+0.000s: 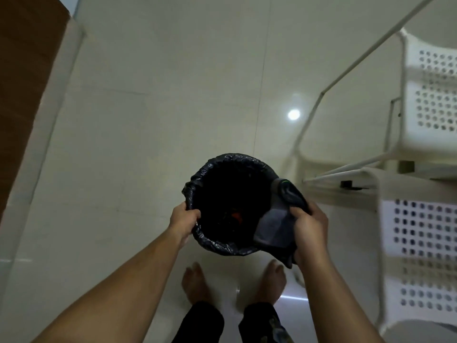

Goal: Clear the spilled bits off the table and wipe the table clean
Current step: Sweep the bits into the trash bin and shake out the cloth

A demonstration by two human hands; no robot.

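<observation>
Bin (223,246) between hands; chairs (420,243) right; feet (195,280) below.

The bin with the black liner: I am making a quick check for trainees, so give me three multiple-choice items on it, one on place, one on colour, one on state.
1. Where is the bin?
A on a chair
B above the floor, before the bare feet
C on a table

2. What colour is the cloth?
A grey
B yellow
C red

3. What does the left hand do?
A hangs idle
B points
C grips the bin's rim

Answers: 1 B, toes show beneath it; 2 A, grey folds in the right hand; 3 C, fingers curl over the liner edge.
</observation>
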